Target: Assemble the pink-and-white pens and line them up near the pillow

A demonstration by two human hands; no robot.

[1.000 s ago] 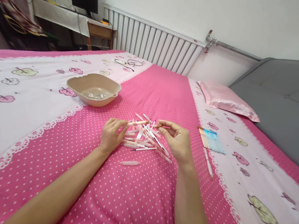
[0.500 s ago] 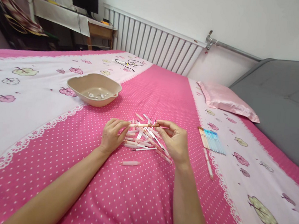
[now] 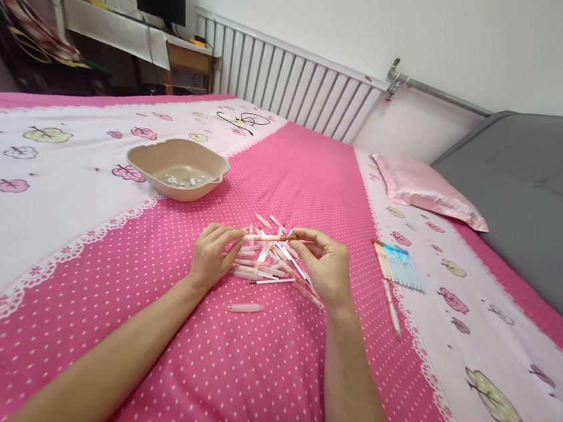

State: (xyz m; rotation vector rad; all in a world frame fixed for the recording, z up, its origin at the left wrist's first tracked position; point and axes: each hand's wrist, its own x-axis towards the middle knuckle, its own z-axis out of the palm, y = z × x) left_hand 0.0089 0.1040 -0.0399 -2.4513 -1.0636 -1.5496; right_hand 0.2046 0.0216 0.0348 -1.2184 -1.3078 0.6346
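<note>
A slim peach-coloured pen [image 3: 269, 238] with a brown end is held level between my two hands, over a loose pile. My left hand [image 3: 213, 251] pinches its left end. The fingers of my right hand [image 3: 327, 263] close on the brown end. Beneath lies a heap of pen parts [image 3: 260, 269]: pink and clear barrels mixed with white refills that have dark tips. One pale pink barrel [image 3: 245, 308] lies apart, nearer to me.
A beige basin [image 3: 178, 170] with small white pieces inside stands beyond my left hand. To the right lie a row of blue and peach pens [image 3: 399, 266] and a single pink pen [image 3: 392, 308]. A pink pillow [image 3: 429, 189] and a black cable [image 3: 243, 121] are farther off.
My right hand has shifted very slightly left along the pen's brown end. The left hand and everything on the bed stay as they were.
</note>
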